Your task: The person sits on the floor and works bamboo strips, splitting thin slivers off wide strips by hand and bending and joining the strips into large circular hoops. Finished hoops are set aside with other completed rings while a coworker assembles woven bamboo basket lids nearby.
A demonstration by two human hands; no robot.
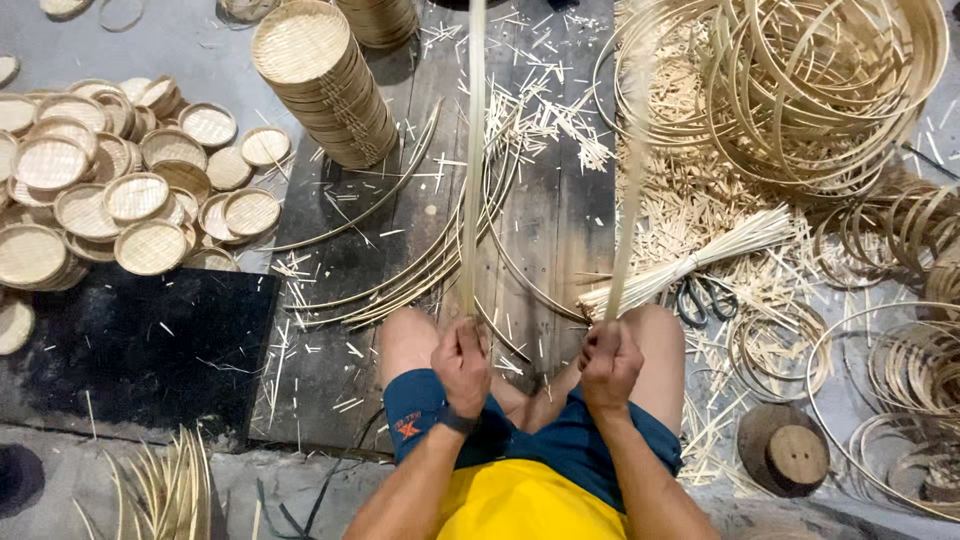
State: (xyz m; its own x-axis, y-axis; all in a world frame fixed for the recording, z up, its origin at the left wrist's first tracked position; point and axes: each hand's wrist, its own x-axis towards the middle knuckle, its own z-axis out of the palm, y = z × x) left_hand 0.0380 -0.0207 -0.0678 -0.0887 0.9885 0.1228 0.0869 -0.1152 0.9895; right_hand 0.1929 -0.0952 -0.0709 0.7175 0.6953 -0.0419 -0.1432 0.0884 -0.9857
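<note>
At the far left, many small round woven bamboo trays [120,195] lie in a loose heap on the grey floor, some overlapping the others. Below them a black rectangular mat [140,350] covers the ground. At the bottom left edge a fan of thin pale bamboo slivers [165,495] points upward.

More to the right, a tall leaning stack of round woven bamboo lids [325,85] stands on the dark wooden board [545,215], and several long curved bamboo strips [420,270] lie across this board among small cut chips.

The person sits at the bottom centre with bare knees. The left hand [460,365] is clenched around the lower end of a long flat pale bamboo strip [473,150], which rises straight up to the top edge of the view. The right hand [608,365] is clenched in the same way around a second long thin bamboo strip [630,190], blurred and slightly tilted. The two hands are near each other, just in front of the knees, and do not touch.

To the right of the right hand lies a tied bundle of thin pale bamboo sticks [700,260], with black-handled scissors [705,297] just beside it. Further right there is a big tangle of coiled bamboo hoops [810,90], smaller bamboo rings [900,370], and a round wooden block [785,450].
</note>
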